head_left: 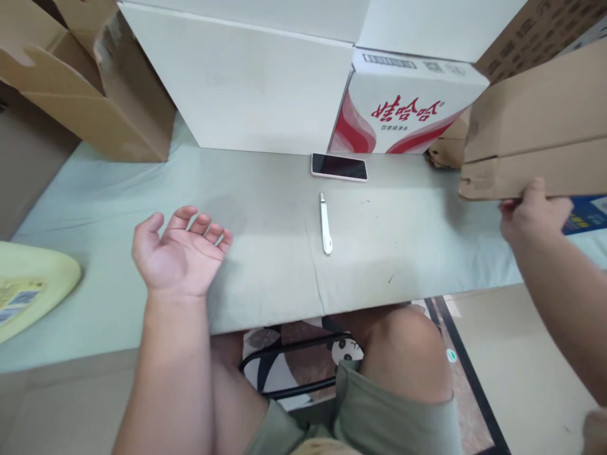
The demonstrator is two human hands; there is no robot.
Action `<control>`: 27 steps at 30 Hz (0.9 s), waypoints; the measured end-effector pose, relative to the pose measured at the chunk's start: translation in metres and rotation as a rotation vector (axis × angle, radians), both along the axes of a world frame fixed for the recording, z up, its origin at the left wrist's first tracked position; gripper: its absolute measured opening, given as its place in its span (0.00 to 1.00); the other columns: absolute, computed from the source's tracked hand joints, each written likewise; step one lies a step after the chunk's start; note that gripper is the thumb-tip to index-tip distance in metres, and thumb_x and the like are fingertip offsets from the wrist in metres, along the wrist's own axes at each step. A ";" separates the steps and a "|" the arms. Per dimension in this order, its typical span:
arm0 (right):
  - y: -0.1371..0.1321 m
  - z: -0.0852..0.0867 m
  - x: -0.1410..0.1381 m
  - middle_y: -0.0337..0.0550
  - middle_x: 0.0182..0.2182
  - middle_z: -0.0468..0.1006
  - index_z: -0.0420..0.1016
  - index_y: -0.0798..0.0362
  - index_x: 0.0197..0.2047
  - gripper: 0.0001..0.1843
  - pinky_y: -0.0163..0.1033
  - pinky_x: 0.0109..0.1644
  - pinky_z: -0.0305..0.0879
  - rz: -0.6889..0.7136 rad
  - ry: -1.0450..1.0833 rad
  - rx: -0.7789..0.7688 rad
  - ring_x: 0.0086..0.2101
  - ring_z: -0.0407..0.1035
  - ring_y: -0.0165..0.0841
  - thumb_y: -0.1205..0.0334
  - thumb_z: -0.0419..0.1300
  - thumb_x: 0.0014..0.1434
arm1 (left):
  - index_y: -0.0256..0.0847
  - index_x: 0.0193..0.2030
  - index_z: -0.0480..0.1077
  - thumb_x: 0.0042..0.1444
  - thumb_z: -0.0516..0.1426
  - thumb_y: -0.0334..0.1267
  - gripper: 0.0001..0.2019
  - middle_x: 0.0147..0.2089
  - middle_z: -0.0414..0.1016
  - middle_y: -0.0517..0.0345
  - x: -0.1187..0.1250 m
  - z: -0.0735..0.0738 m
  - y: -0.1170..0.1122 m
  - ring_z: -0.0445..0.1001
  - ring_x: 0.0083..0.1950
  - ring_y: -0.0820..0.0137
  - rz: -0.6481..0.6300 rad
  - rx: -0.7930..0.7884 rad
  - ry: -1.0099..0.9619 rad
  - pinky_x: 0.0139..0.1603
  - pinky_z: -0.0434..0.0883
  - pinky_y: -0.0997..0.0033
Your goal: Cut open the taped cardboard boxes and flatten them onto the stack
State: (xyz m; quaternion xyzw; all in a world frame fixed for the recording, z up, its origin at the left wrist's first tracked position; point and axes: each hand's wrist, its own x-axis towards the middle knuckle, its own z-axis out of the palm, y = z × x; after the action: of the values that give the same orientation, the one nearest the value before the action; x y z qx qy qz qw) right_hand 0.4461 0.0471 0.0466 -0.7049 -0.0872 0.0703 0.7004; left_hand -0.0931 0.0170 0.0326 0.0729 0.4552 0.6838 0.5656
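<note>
My right hand [535,215] grips the lower edge of a flat, folded brown cardboard box [540,126] at the right side of the table. Palm up and fingers loosely curled apart, my left hand [183,253] is held over the left part of the table with nothing in it. Between my hands, a white utility knife [325,227] lies on the tablecloth, its narrow tip pointing away from me. Just beyond the knife, a phone [339,167] with a dark screen rests face up.
White boxes [246,88] line the back, one with red print [403,114]. An open brown carton [109,101] stands back left. A pale yellow bottle [33,284] lies at the left edge. Something blue [588,215] shows under the held cardboard. The table's front edge runs above my knees.
</note>
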 end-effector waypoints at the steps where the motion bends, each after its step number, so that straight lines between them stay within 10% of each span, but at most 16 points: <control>1: 0.020 0.001 0.004 0.38 0.37 0.83 0.56 0.48 0.28 0.21 0.30 0.20 0.54 0.021 0.006 -0.029 0.19 0.61 0.14 0.76 0.58 0.69 | 0.41 0.33 0.69 0.55 0.56 0.48 0.12 0.26 0.71 0.59 0.001 -0.001 0.002 0.72 0.25 0.69 0.000 -0.005 0.008 0.29 0.75 0.65; 7: 0.096 -0.017 0.016 0.49 0.40 0.83 0.62 0.49 0.36 0.19 0.39 0.31 0.67 0.221 0.086 -0.262 0.26 0.76 0.22 0.85 0.57 0.61 | 0.42 0.25 0.64 0.57 0.53 0.49 0.15 0.25 0.70 0.57 0.006 -0.003 0.011 0.68 0.22 0.70 0.026 -0.043 0.049 0.26 0.73 0.66; 14: 0.099 -0.045 -0.001 0.47 0.46 0.79 0.72 0.53 0.37 0.14 0.43 0.35 0.61 0.484 -0.016 -0.519 0.31 0.71 0.21 0.81 0.64 0.56 | 0.44 0.26 0.66 0.56 0.56 0.48 0.13 0.25 0.72 0.55 -0.001 -0.006 0.011 0.68 0.24 0.70 -0.043 -0.062 0.017 0.28 0.74 0.65; 21: 0.080 -0.012 -0.035 0.63 0.55 0.80 0.80 0.58 0.50 0.12 0.44 0.52 0.65 0.742 -0.350 -0.773 0.39 0.71 0.29 0.73 0.64 0.64 | 0.44 0.28 0.67 0.54 0.58 0.50 0.13 0.26 0.72 0.57 -0.012 -0.007 0.007 0.70 0.25 0.70 -0.034 -0.009 -0.050 0.29 0.76 0.66; 27: 0.080 0.015 -0.137 0.61 0.54 0.84 0.83 0.60 0.54 0.15 0.45 0.64 0.66 1.088 -0.658 -0.766 0.49 0.76 0.38 0.69 0.62 0.66 | 0.44 0.29 0.69 0.51 0.61 0.52 0.14 0.28 0.73 0.57 -0.034 -0.016 -0.003 0.73 0.26 0.69 -0.064 0.099 -0.036 0.32 0.78 0.66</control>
State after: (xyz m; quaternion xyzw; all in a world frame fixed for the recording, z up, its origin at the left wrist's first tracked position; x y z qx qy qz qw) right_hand 0.3091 0.1268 0.0618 -0.7418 -0.5986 0.2181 0.2095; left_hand -0.1268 0.0137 0.0169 0.1030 0.4078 0.6882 0.5912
